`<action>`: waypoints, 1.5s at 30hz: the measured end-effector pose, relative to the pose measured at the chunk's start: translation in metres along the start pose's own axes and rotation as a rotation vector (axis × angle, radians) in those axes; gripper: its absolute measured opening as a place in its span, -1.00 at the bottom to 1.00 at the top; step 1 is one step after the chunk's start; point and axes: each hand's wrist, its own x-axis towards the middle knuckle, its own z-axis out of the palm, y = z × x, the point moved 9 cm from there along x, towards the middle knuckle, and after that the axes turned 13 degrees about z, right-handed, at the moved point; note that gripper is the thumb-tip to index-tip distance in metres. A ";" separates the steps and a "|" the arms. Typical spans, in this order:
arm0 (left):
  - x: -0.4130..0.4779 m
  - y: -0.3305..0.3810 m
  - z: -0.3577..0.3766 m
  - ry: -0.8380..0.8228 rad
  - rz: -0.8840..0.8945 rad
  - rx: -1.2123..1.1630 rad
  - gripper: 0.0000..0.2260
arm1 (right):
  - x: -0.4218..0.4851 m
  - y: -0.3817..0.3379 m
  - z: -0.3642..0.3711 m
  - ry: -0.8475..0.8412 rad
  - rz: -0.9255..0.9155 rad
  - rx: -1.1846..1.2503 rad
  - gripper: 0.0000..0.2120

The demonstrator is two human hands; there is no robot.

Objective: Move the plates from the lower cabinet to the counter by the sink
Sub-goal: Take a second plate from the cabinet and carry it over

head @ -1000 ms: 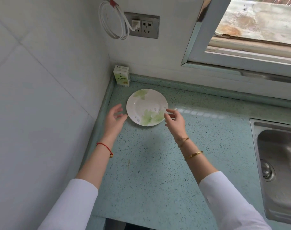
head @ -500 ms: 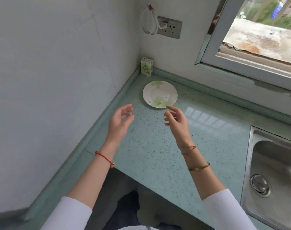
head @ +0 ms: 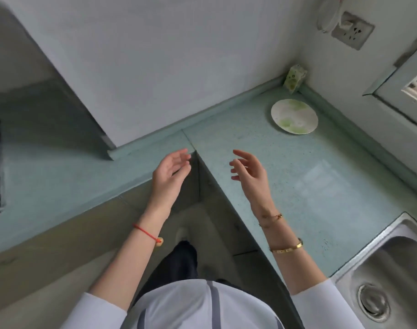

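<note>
Two hands, left hand (head: 170,170) and right hand (head: 249,172), hang wide and hold nothing; one plate (head: 294,116) lies on the worktop (head: 285,176) near a carton (head: 295,78).

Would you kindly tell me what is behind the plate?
A small green carton stands in the corner behind the plate, apart from it. The carton's back is hidden.

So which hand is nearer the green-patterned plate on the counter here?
Right. The right hand hovers open above the counter, nearer the person than the plate; the left hand hovers farther off, open, over the counter's inner corner. Neither touches it.
</note>
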 end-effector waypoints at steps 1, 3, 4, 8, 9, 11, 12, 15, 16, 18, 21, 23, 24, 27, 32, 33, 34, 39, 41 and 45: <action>-0.013 0.003 -0.017 0.047 0.004 0.000 -0.73 | -0.008 0.003 0.015 -0.048 -0.004 -0.014 -0.75; -0.037 0.009 -0.047 0.126 0.010 0.002 -0.72 | -0.022 0.007 0.041 -0.123 -0.003 -0.030 -0.75; -0.050 0.012 -0.063 0.167 0.010 0.008 -0.72 | -0.030 0.009 0.055 -0.162 -0.001 -0.035 -0.75; -0.102 0.024 -0.124 0.349 0.030 0.016 -0.71 | -0.064 0.016 0.114 -0.337 -0.004 -0.079 -0.75; -0.115 0.027 -0.137 0.385 0.035 0.023 -0.71 | -0.071 0.018 0.127 -0.378 -0.004 -0.089 -0.75; -0.146 0.034 -0.168 0.484 0.047 0.040 -0.70 | -0.092 0.020 0.159 -0.481 -0.007 -0.119 -0.75; -0.166 0.038 -0.185 0.541 0.056 0.051 -0.70 | -0.106 0.023 0.179 -0.538 -0.008 -0.146 -0.76; -0.219 0.049 -0.226 0.669 0.076 0.082 -0.69 | -0.145 0.030 0.225 -0.675 -0.014 -0.219 -0.76; -0.238 0.051 -0.239 0.716 0.078 0.088 -0.69 | -0.159 0.034 0.240 -0.717 -0.014 -0.242 -0.76; -0.282 0.057 -0.266 0.826 0.084 0.103 -0.69 | -0.193 0.044 0.271 -0.809 -0.021 -0.299 -0.77; -0.346 0.063 -0.301 0.962 0.083 0.133 -0.70 | -0.246 0.060 0.311 -0.925 -0.032 -0.357 -0.78; -0.393 0.070 -0.323 1.047 0.077 0.160 -0.70 | -0.287 0.073 0.336 -1.000 -0.039 -0.385 -0.77; -0.414 0.073 -0.332 1.082 0.076 0.174 -0.71 | -0.306 0.078 0.346 -1.034 -0.043 -0.392 -0.76; -0.482 0.086 -0.360 1.200 0.067 0.203 -0.71 | -0.370 0.100 0.376 -1.135 -0.040 -0.421 -0.74; -0.588 0.101 -0.391 1.370 0.044 0.226 -0.69 | -0.468 0.136 0.415 -1.275 -0.036 -0.465 -0.76; -0.608 0.102 -0.397 1.404 0.041 0.220 -0.69 | -0.485 0.143 0.422 -1.296 -0.036 -0.476 -0.76; -0.626 0.103 -0.401 1.439 0.036 0.211 -0.70 | -0.500 0.148 0.428 -1.313 -0.037 -0.489 -0.76; -0.704 0.103 -0.422 1.578 0.018 0.196 -0.71 | -0.567 0.176 0.464 -1.420 -0.070 -0.550 -0.76; -0.729 0.102 -0.433 1.633 0.013 0.187 -0.69 | -0.593 0.188 0.481 -1.469 -0.076 -0.578 -0.76; -0.766 0.099 -0.465 1.716 -0.007 0.193 -0.68 | -0.642 0.213 0.524 -1.562 -0.056 -0.614 -0.78</action>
